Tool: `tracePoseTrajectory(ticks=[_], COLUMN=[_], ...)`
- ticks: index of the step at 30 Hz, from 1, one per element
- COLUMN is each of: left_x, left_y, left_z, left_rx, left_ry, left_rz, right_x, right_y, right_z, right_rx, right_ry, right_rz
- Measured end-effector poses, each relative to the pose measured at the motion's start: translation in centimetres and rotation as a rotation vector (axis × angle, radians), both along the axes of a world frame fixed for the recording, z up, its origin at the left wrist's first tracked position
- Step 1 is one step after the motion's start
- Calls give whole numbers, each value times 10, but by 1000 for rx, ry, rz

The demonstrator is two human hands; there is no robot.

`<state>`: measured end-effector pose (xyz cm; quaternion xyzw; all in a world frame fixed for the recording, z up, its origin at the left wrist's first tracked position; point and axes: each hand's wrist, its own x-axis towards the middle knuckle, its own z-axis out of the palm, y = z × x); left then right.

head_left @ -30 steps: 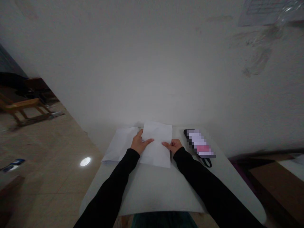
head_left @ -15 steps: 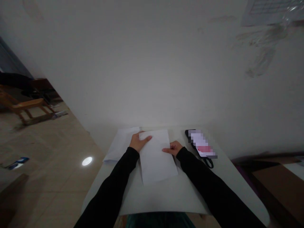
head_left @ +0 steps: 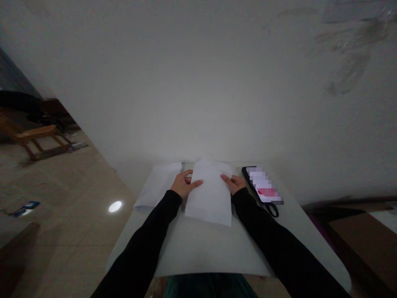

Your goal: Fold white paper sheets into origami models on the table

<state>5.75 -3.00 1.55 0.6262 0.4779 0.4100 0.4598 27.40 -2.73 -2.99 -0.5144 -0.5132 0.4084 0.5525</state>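
Observation:
Between my hands, over the white table, is a white sheet of paper; whether it is one sheet or a folded one I cannot tell. My left hand grips its left edge, thumb on top and fingers behind. On the right edge my right hand pinches it the same way, its fingers mostly hidden under the paper. A stack of white paper lies on the table just left of my left hand.
A phone with a lit screen and a black strap lies right of my right hand. The wall rises behind the table. A wooden chair stands on the floor at left, and a brown cardboard box sits at lower right.
The paper has turned and shifted away from me, towards the wall. My right hand has moved up and right to its upper right edge; my left hand still holds the left edge.

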Motion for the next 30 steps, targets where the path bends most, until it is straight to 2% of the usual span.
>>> tracePoseTrajectory(ticks=[3, 6, 13, 16, 23, 30], left_x=[4, 8, 5, 5, 7, 2], left_y=[-2, -3, 4, 4, -1, 4], left_z=[-5, -9, -12, -10, -6, -2], left_rx=[-103, -108, -24, -2, -113, -159], left_ry=[-22, -29, -67, -58, -75, -55], left_rz=[-68, -47, 113, 149, -22, 4], right_x=[7, 5, -9, -7, 6, 2], right_y=[3, 1, -5, -3, 5, 5], right_z=[3, 5, -2, -7, -9, -5], right_rx=[-14, -20, -90, -124, -98, -37], right_ry=[60, 110, 157, 150, 132, 119], right_rz=[-76, -71, 152, 177, 89, 53])
